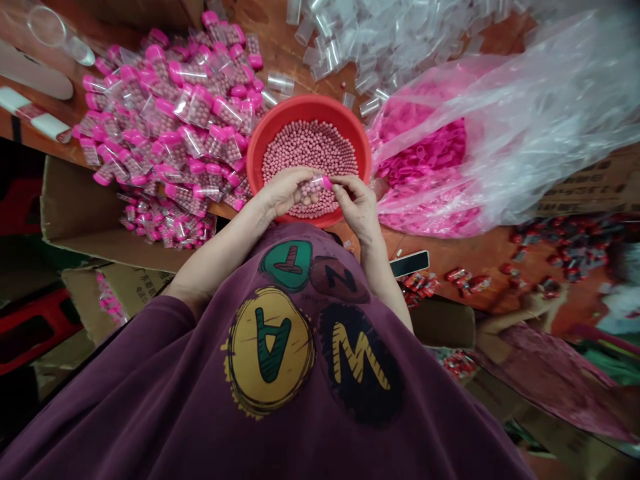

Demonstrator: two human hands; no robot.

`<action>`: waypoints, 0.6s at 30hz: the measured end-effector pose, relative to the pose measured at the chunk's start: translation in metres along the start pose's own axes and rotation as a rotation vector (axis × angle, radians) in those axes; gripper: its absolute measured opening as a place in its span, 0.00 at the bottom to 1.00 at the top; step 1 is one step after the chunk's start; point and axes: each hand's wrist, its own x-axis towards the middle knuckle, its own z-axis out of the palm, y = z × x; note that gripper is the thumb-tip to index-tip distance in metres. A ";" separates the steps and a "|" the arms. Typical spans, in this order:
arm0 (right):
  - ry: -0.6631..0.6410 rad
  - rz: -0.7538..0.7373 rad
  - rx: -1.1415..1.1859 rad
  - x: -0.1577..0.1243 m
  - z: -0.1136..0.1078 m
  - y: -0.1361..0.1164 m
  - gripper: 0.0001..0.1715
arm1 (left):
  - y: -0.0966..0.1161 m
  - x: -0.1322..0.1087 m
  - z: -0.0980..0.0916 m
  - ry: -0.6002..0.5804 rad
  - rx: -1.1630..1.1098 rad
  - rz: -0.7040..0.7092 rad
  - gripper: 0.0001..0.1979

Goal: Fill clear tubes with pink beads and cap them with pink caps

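Over the near side of a red basin, my left hand is closed round a small clear bottle filled with pink beads. My right hand pinches the pink cap at the bottle's right end. The bottle lies on its side between the two hands, cap toward the right. Many loose pink beads fill the basin's bottom beneath. Whether the cap is fully seated I cannot tell.
Left of the basin lies a heap of capped bead bottles, spilling toward an open carton. Clear empty tubes are piled behind. A plastic bag of pink caps and a phone lie to the right; another person's arm is beyond.
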 end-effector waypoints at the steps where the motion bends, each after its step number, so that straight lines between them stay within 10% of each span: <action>1: -0.005 -0.014 -0.020 0.000 -0.001 -0.001 0.21 | 0.000 0.001 -0.001 0.001 0.006 -0.002 0.07; 12: 0.002 -0.065 -0.385 0.002 -0.016 -0.005 0.14 | 0.000 -0.001 0.000 0.025 -0.072 -0.004 0.09; 18: 0.147 0.028 -0.185 0.004 -0.001 -0.008 0.24 | -0.006 0.001 0.010 -0.043 -0.170 -0.007 0.11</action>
